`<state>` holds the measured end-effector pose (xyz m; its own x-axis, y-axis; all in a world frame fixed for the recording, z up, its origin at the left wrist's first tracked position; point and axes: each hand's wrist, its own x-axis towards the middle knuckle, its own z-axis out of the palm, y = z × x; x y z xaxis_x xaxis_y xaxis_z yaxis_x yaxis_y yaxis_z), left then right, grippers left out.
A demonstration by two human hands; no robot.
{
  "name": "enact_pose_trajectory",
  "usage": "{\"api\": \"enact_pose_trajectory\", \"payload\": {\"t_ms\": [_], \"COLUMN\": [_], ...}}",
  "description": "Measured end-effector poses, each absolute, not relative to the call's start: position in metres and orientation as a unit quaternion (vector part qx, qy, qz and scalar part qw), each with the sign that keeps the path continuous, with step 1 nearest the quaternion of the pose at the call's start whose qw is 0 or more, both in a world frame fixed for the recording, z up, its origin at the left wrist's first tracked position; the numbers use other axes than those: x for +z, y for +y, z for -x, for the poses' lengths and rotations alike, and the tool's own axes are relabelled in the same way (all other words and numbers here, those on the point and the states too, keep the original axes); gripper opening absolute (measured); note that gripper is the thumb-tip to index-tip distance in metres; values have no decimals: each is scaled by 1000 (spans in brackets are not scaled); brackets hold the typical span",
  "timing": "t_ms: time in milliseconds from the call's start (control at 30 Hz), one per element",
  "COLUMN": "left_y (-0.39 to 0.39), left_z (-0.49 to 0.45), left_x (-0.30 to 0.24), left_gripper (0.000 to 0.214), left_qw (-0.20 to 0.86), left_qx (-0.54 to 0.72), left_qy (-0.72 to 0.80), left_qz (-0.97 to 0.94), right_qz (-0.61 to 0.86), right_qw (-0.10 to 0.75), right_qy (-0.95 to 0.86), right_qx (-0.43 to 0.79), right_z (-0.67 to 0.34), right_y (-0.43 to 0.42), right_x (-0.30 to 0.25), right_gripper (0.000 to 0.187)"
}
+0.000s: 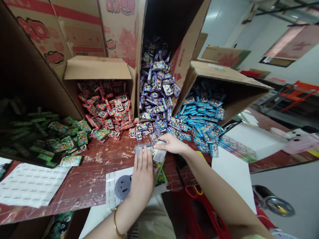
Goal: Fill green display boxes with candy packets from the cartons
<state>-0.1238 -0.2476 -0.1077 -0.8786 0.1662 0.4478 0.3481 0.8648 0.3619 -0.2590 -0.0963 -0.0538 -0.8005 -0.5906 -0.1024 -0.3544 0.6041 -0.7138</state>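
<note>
While laying the left hand (142,172) palm down over a clear bag (159,156) near the front of a scuffed red counter (94,176), pinching the bag's upper right part between thumb and fingers of the right hand (171,143). Left fingers straight, close together, spread flat rather than clenched. Around the left wrist, a gold bangle (115,221). Just right of the left hand, green and black print (161,178); inside the bag or under it, impossible to tell. Just left of that hand and partly covered by it, a grey disc (122,187) on a sheet of labels (111,182). Beyond the bag, spilling from cardboard boxes (97,68), from left to right: green packs (63,141), red packs (112,111), purple packs (158,96) and blue packs (203,121). Far left on the counter, more labels (31,184) in printed rows. To the right, beside the blue packs, a white-topped carton (245,137). In the right background, an orange frame (300,94).
</note>
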Motion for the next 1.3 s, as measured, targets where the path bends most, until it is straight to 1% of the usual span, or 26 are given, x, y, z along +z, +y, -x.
{"api": "enact_pose_trajectory", "payload": {"t_ms": [67,133,233,300,367,467,500,600,733,800,867,933,967,1033,1067,1100,1133,1200,1300], "left_y": [-249,-254,-265,-273,-280,-283,-282,-278,-277,-279,-282,-286,-287,-290,-292,-295,-299,-311,-336], "left_z": [128,129,125,123,122,121,120,116,110,110,111,115,118,123,124,125,124,118,102], "left_x": [-94,-83,-68,-58,-52,-51,-52,-56,-59,-59,-56,-50,-45,-32,-26,-20,-16,-13,-28], "left_gripper": [66,57,33,23,26,47,50,45,35,33,29,26,25,25,26,29,33,41,44], "left_qw": [220,216,227,244,256,272,274,265,233,219,189,143,120,82,63,45,25,-17,-50], "left_qx": [-240,-276,-306,-288,-253,-214,-209,-207,-228,-229,-213,-191,-185,-190,-201,-217,-237,-281,-320], "left_qy": [-935,-924,-912,-914,-920,-923,-922,-924,-925,-927,-938,-949,-951,-950,-948,-945,-942,-931,-920], "left_qz": [140,155,149,145,155,171,174,182,196,200,197,206,215,233,238,239,238,234,222], "right_qz": [220,194,194,189,178,172,174,174,168,169,181,227,266,352,386,408,417,403,358], "right_qw": [114,72,29,-2,-14,0,5,20,13,-20,-87,-144,-148,-105,-74,-50,-36,-35,-38], "right_qy": [868,852,827,825,830,825,819,812,836,853,869,877,878,867,856,845,838,841,857], "right_qx": [-431,-482,-527,-533,-528,-539,-547,-556,-523,-493,-452,-398,-371,-337,-336,-342,-350,-360,-369], "right_z": [226,197,172,167,167,164,162,155,148,147,148,151,154,161,165,171,176,188,202], "right_y": [-93,-97,-107,-111,-115,-123,-126,-132,-131,-127,-123,-120,-118,-115,-113,-111,-107,-97,-82], "right_x": [-36,-25,-18,-15,-10,-2,-1,-6,-20,-21,-13,-2,4,11,11,9,7,0,-3], "right_gripper": [35,35,33,30,28,33,35,36,38,36,31,26,24,14,12,15,17,16,18]}}
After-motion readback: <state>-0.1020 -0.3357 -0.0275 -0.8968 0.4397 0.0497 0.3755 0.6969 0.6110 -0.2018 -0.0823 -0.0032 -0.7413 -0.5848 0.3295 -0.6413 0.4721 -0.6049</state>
